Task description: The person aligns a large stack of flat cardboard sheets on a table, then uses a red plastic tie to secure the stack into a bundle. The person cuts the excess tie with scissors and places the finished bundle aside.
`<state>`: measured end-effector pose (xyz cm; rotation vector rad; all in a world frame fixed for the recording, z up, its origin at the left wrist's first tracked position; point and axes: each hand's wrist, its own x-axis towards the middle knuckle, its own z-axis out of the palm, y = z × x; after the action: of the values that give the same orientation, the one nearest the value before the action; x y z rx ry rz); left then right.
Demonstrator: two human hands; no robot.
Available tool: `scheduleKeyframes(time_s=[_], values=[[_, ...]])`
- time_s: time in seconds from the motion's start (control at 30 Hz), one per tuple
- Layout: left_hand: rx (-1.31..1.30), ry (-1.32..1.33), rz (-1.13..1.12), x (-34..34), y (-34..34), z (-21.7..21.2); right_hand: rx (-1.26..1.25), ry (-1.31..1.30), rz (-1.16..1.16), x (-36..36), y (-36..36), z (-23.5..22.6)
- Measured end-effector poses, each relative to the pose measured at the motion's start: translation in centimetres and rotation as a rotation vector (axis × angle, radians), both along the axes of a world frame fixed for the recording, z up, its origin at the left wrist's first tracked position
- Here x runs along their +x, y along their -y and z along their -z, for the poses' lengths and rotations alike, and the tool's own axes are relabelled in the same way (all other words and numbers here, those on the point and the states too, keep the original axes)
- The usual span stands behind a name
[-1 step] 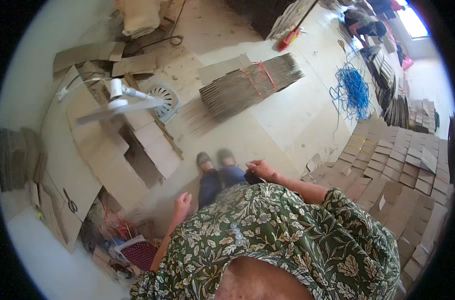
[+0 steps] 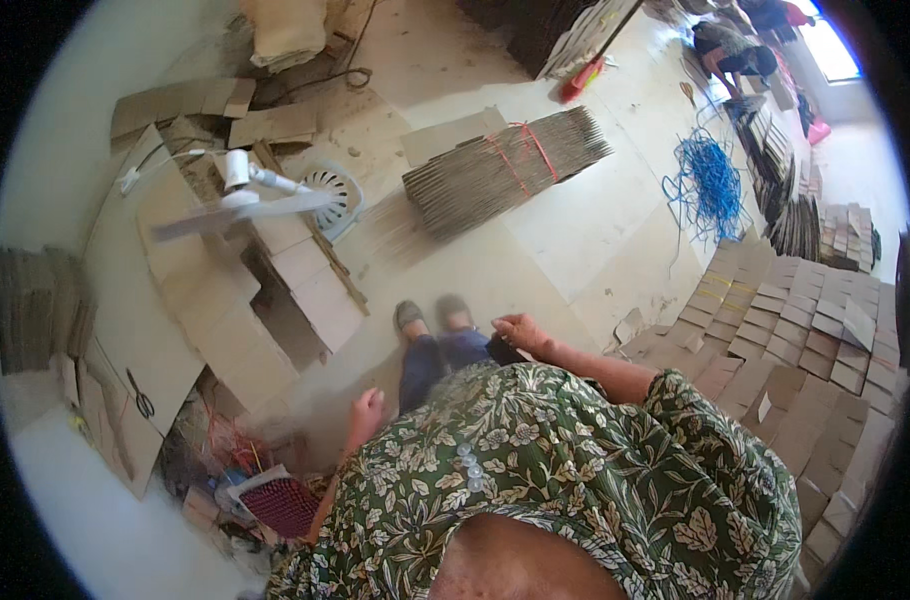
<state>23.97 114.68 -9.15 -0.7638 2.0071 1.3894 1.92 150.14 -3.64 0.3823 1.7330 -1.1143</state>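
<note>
I stand with both arms bent in front of my body. My left hand [image 2: 366,413] is beside my left thigh, its fingers curled closed, with nothing visible in it. In front of my waist, my right hand [image 2: 521,333] is closed on a small dark object [image 2: 502,352], partly hidden, whose kind I cannot make out. Ahead of my feet on the floor lies a bundle of flat cardboard pieces [image 2: 475,180], tied with red string. A white fan [image 2: 240,195] with blurred blades stands at the left, in front of a low cardboard-covered surface [image 2: 210,325].
Rows of folded cardboard [image 2: 795,310] spread along the right. Tangled blue strapping [image 2: 708,185] lies beyond the bundle. A red broom [image 2: 579,80] is farther back. Scissors [image 2: 141,398] rest on a board at the left, near a maroon woven seat [image 2: 278,503]. Another person [image 2: 730,52] bends over at far right.
</note>
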Motion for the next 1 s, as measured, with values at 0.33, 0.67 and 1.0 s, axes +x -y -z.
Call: scheduleKeyframes(time_s=[0.33, 0.67, 1.0], values=[[0.0, 0.058, -0.295, 15.8, -7.2, -1.2, -0.011, -0.218, -0.599, -1.7, 3.5, -1.2], [-0.096, -0.002, -0.786, 31.1, -6.2, -4.7, -0.31, -0.523, -1.093, 5.2, 14.6, 3.2], [-0.228, 0.094, -1.173, 46.6, -7.0, -6.1, -0.357, -0.528, -1.285, 16.4, 35.4, -11.4]])
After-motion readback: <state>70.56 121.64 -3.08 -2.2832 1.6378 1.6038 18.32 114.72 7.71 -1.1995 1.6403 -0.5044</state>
